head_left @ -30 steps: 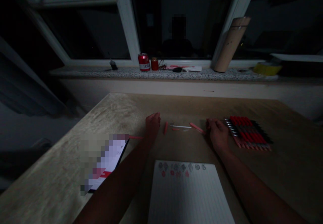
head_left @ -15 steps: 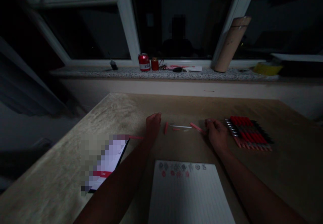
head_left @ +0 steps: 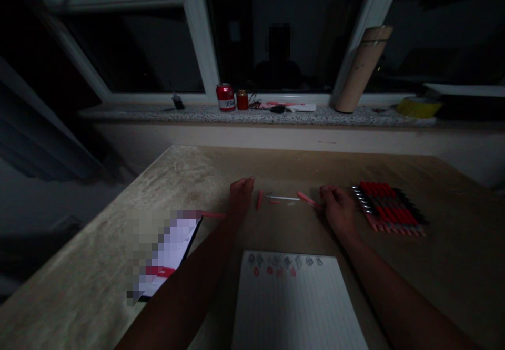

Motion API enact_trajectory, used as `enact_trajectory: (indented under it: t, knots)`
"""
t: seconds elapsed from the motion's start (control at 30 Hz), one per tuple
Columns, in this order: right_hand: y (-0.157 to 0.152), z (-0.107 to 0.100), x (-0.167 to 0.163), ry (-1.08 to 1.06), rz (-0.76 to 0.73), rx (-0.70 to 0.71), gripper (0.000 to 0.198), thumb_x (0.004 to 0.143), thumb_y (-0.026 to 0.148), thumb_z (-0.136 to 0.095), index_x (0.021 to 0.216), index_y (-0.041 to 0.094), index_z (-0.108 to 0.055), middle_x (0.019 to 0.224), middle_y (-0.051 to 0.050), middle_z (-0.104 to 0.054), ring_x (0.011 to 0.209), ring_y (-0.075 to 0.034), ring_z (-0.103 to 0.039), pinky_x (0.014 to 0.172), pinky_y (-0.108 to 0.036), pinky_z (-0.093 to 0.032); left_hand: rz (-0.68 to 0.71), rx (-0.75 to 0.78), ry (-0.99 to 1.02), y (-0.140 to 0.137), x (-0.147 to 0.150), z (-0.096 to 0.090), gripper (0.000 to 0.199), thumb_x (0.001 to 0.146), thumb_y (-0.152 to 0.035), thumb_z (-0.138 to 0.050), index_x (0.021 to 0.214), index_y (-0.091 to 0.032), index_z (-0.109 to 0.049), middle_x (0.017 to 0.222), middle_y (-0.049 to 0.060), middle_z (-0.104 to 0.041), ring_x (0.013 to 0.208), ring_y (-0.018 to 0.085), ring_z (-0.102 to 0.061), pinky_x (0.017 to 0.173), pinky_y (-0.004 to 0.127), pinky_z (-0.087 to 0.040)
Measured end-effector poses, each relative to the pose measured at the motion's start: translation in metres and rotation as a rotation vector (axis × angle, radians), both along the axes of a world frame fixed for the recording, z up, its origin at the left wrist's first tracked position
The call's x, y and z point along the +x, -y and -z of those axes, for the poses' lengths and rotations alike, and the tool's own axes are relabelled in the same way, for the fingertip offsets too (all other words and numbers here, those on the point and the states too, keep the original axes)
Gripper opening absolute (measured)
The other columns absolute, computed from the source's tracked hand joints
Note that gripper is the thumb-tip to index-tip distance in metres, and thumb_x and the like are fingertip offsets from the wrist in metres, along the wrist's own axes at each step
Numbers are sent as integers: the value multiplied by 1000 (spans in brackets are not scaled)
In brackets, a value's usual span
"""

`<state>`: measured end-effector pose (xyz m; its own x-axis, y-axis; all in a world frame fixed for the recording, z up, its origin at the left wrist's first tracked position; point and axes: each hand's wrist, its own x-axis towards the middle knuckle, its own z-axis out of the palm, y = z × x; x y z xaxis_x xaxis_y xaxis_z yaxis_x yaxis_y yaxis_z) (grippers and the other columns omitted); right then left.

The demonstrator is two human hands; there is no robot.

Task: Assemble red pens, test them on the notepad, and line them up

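My left hand (head_left: pixel 241 196) rests closed on the table, fingers curled in; whatever it may hold is hidden. Just right of it lies a short pink piece like a pen cap (head_left: pixel 259 200). My right hand (head_left: pixel 338 205) is also closed, its thumb and fingers together, and I cannot make out anything in them. A pink tube like a pen barrel (head_left: pixel 308 199) lies against its left side. Between the hands are a thin white refill-like rod (head_left: pixel 283 198), a small red piece (head_left: pixel 275 202) and a small clear piece (head_left: pixel 292 204). Another pink stick (head_left: pixel 213 215) pokes out behind my left wrist.
Several red and black pens (head_left: pixel 389 208) lie in a row at the right. A lined notepad (head_left: pixel 294 308) with scribbles is in front, a lit tablet-like screen (head_left: pixel 173 250) at left. The windowsill (head_left: pixel 197 112) bears a red can (head_left: pixel 225 98) and a tall bottle (head_left: pixel 361 71).
My left hand has shifted very slightly to the right. My right hand and the loose pieces stay where they were.
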<state>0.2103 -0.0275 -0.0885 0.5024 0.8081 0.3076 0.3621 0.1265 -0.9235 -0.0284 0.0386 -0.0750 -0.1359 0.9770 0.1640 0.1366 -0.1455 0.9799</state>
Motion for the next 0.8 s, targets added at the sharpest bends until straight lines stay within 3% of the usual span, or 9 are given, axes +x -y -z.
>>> enact_trajectory:
  t: [0.3,0.43,0.6,0.7,0.8]
  knots:
    - [0,3,0,53,12,-22,32,80,45,-50,76,15,-62,69,-3,-60,68,-18,-55,66,-30,-41,17,55,-73,0,-1,3,38,79,-41,-47,51,-18,-37,45,-6,-31,43,7,-31,45,23,-25]
    - [1,1,-3,222,-42,15,29,83,41,-48,81,16,-62,75,-5,-62,72,-19,-57,68,-31,-43,26,106,-160,1,-1,6,40,80,-42,-46,51,-18,-34,46,-6,-29,43,8,-31,46,23,-24]
    - [5,-9,-12,682,-235,128,20,85,32,-50,85,18,-64,88,-8,-62,87,-21,-55,81,-36,-41,182,339,-617,7,4,3,33,82,-39,-47,58,-17,-47,59,-1,-47,59,11,-45,60,25,-35]
    - [7,-12,-18,884,-281,115,21,85,29,-50,93,19,-66,98,-9,-60,95,-24,-51,84,-39,-37,277,496,-953,11,6,-6,20,78,-34,-54,69,-16,-57,77,4,-56,78,17,-51,74,31,-37]
    - [7,-10,-22,988,-308,75,21,85,29,-50,95,21,-67,105,-10,-58,100,-25,-47,85,-40,-35,380,552,-1125,17,6,-16,20,78,-35,-55,80,-16,-62,86,7,-57,88,21,-50,79,36,-36]
